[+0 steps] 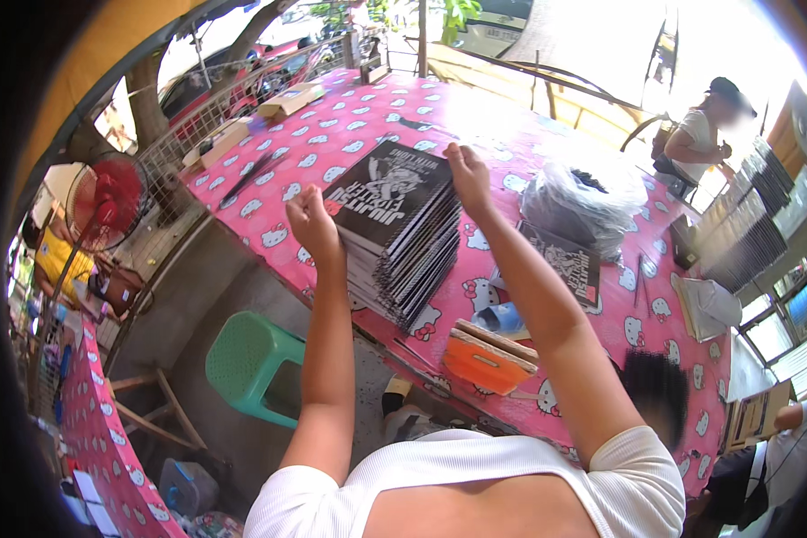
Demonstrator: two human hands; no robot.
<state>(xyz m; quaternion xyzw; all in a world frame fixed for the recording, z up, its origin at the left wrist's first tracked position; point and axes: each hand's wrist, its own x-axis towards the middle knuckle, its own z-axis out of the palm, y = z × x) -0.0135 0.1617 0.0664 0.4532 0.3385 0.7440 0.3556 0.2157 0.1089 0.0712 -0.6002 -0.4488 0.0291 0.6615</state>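
Note:
A tall stack of black-covered notebooks point(394, 193) stands near the table's front edge, its layers slightly fanned and uneven. The top cover carries a pale figure drawing with white and red lettering. My left hand point(312, 218) is at the stack's left side, close to the top cover's edge, fingers curled in. At the far right corner of the top cover is my right hand point(468, 175), also with fingers bent closed. Whatever the fingers may hold is hidden. Under my right forearm lies another black notebook point(560, 260), beside an orange box point(486, 360).
A pink patterned cloth covers the table point(637, 327). On it sits a clear plastic bag point(587, 202) with dark contents. A green stool point(255, 363) stands by the front edge, a red fan point(108, 202) at left. Other people point(698, 134) are around; dark stacks point(744, 224) stand right.

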